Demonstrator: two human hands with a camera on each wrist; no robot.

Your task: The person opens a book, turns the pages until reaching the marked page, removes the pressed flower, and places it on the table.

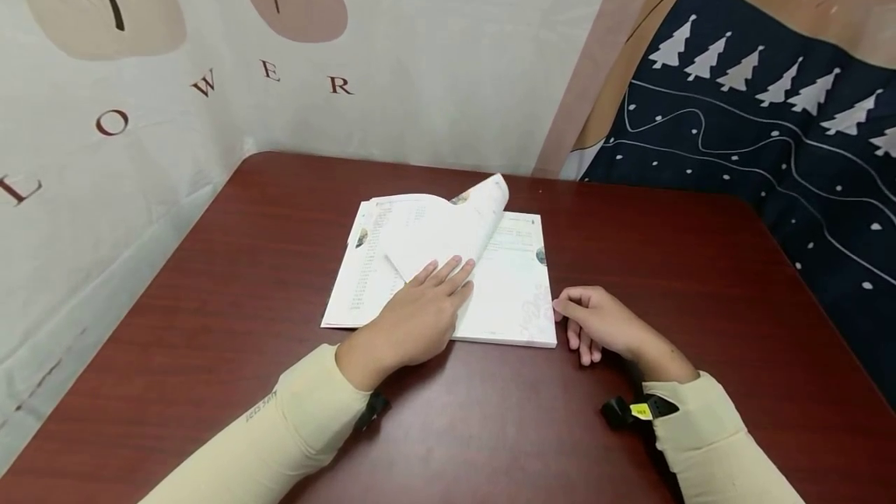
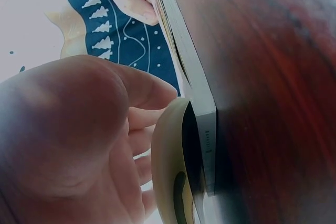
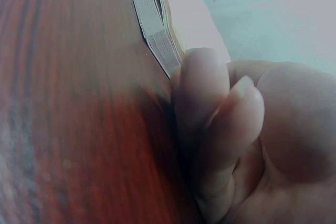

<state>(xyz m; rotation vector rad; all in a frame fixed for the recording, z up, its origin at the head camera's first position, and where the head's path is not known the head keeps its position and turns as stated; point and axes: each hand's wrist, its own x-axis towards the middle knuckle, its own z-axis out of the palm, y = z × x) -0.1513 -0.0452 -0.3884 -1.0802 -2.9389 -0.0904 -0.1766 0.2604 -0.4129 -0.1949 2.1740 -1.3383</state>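
An open book (image 1: 507,306) with white printed pages lies on the table. One page (image 1: 437,236) is lifted partway over, its upper corner curling up above the right side. My left hand (image 1: 416,317) lies on this page near the book's middle, fingers straight and slightly spread. In the left wrist view, a bent part of the book (image 2: 168,166) bulges beside the fingers of my left hand (image 2: 79,129). My right hand (image 1: 602,323) rests at the book's right edge, fingers loosely curled. The right wrist view shows its fingertips (image 3: 202,72) right at the page block's corner.
The dark red wooden table (image 1: 231,271) has rounded far corners. Behind it hangs a pale curtain (image 1: 448,61) with printed letters, and a navy cloth (image 1: 742,115) with white trees is at the right. A black wrist strap (image 1: 640,411) sits below the right hand.
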